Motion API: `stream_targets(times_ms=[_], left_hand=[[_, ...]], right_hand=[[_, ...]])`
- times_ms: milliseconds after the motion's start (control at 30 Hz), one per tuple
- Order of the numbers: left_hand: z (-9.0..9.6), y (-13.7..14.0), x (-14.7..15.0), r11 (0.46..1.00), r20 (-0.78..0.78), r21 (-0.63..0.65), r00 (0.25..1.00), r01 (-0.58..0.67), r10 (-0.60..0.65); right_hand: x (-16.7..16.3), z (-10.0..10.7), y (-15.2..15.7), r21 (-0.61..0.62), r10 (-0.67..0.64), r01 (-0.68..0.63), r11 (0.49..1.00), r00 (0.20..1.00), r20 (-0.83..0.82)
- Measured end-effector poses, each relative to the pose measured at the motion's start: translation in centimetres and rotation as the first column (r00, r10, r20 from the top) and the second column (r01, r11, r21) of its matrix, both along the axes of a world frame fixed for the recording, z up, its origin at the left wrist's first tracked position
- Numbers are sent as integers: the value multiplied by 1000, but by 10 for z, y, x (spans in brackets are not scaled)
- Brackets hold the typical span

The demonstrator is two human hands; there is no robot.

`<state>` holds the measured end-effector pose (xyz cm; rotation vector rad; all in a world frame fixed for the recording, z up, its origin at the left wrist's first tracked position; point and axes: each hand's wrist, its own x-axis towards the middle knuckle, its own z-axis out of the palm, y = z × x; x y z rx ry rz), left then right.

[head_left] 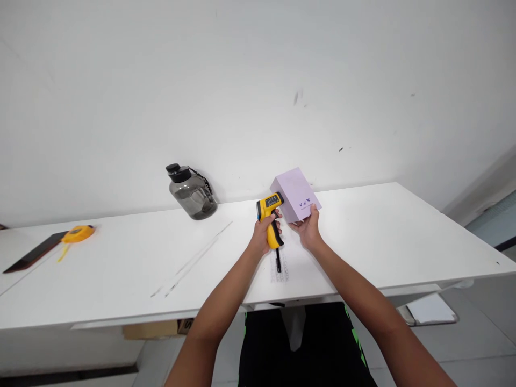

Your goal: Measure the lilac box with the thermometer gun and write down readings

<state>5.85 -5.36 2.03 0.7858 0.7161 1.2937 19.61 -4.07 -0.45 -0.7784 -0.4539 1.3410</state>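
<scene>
My left hand (263, 234) is wrapped round the grip of a yellow and black infrared thermometer gun (269, 203), its small display facing up toward me. The gun's front end is right beside a lilac box (295, 189); whether they touch I cannot tell. With its fingers beneath and the thumb on the front edge, my right hand (309, 228) holds the box tilted above the table. Small dark purple marks show near the box's lower edge. Below the gun a black pen (278, 260) lies on a sheet with rows of handwriting (285, 273).
A grey translucent water bottle (193, 194) with a black cap stands by the wall. At the left of the white table (363, 231) lie a yellow tape measure (78, 233) and a long dark flat object (36, 251). Beneath the table is a cardboard box (151, 329).
</scene>
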Motion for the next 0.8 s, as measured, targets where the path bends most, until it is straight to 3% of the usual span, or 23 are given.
stream_targets(times_ms=[800], left_hand=[[-3,3,-1,1000,31,-21,999,20,-20]], right_hand=[[-1,1,-2,-9,-1,1,1000,1000,3]])
